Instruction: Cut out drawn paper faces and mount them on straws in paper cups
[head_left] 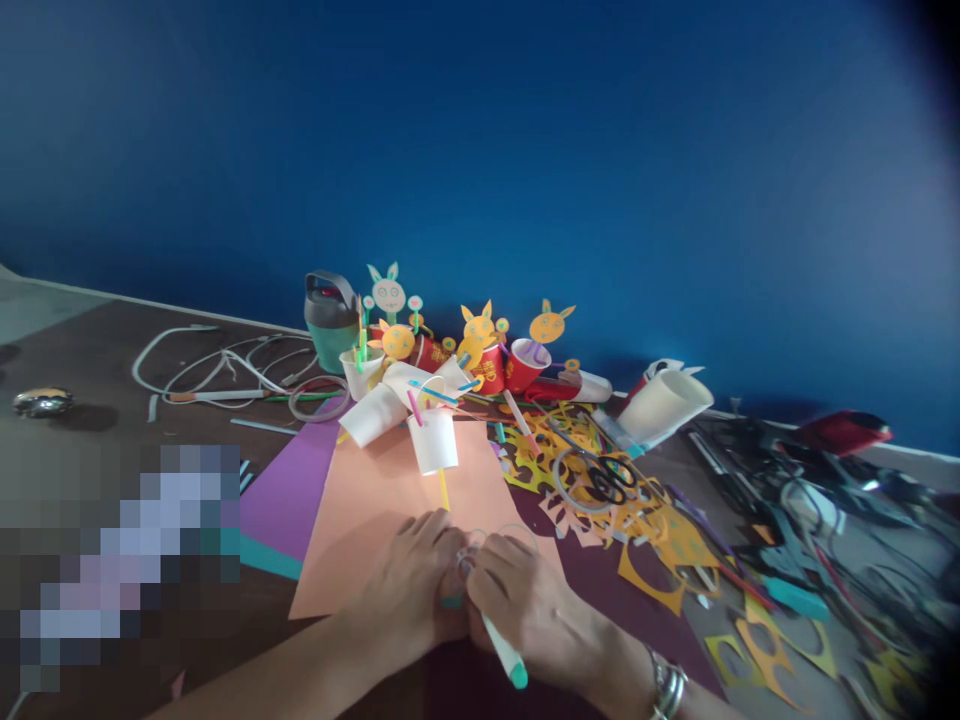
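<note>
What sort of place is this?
Probably a paper-craft workspace: there's a rabbit-faced cutout, a heap of cut paper scraps, and a marker in the person's right hand.

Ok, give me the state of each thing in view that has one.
Left hand: fingers curled, grip unclear
Right hand: closed around marker
Marker: held, tip unclear
Bottle: upright, lid on
White cable: loosely looped
Peach sheet: flat, partly covered
Purple sheet: flat, partly covered
Yellow scraps: cut, heaped
Scissors: on the scraps, blades unclear
</note>
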